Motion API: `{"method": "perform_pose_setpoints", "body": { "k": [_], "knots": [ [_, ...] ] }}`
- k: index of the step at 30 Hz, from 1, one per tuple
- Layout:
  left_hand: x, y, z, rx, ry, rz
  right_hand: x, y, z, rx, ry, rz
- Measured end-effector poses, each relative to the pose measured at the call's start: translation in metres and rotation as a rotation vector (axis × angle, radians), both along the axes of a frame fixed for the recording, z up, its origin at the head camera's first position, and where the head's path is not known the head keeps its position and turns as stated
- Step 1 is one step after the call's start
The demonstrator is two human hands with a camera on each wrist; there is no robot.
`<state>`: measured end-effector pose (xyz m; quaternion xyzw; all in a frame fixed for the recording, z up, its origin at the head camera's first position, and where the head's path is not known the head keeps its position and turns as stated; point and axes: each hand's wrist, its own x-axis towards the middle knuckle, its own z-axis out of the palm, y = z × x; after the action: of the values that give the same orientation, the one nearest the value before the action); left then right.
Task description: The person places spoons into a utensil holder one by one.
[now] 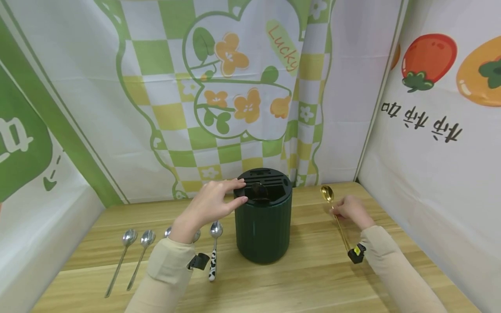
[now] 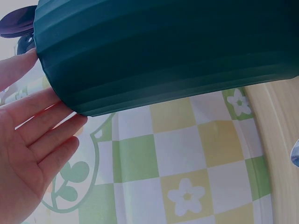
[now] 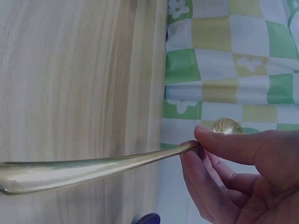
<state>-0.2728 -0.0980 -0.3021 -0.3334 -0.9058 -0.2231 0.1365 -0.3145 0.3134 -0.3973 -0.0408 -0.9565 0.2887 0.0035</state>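
Note:
A dark green ribbed utensil holder (image 1: 263, 230) with a slotted black lid (image 1: 266, 177) stands upright on the table. My left hand (image 1: 211, 202) rests its fingertips on the left side of its rim, the fingers nearly straight. Dark spoon bowls (image 2: 17, 21) stick out past the holder's top in the left wrist view. Off to the holder's right, my right hand (image 1: 351, 209) pinches a long gold spoon (image 1: 339, 224) by its handle, between thumb and fingers. The spoon's bowl (image 3: 227, 126) points toward the back curtain, and its handle runs back toward the wrist.
Several silver spoons (image 1: 147, 238) lie left of the holder, some partly hidden by my left forearm. One silver spoon has a black-and-white patterned handle (image 1: 213, 266). A patterned curtain (image 1: 235, 143) hangs behind the wooden table (image 1: 313, 282), with printed cloth walls at both sides.

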Motion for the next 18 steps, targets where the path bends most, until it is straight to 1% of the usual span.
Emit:
{"method": "perform_pose_setpoints", "body": {
  "k": [8,14,18],
  "knots": [
    [0.0,0.0,0.0,-0.001,-0.006,0.003,0.001,-0.006,0.004,-0.054,0.021,0.013],
    [0.001,0.0,0.001,-0.004,-0.011,0.005,0.004,-0.01,0.009,-0.05,0.036,0.011],
    [0.001,0.0,0.0,-0.007,-0.008,0.003,0.005,-0.014,0.011,-0.074,0.045,0.012]
  ]
}}
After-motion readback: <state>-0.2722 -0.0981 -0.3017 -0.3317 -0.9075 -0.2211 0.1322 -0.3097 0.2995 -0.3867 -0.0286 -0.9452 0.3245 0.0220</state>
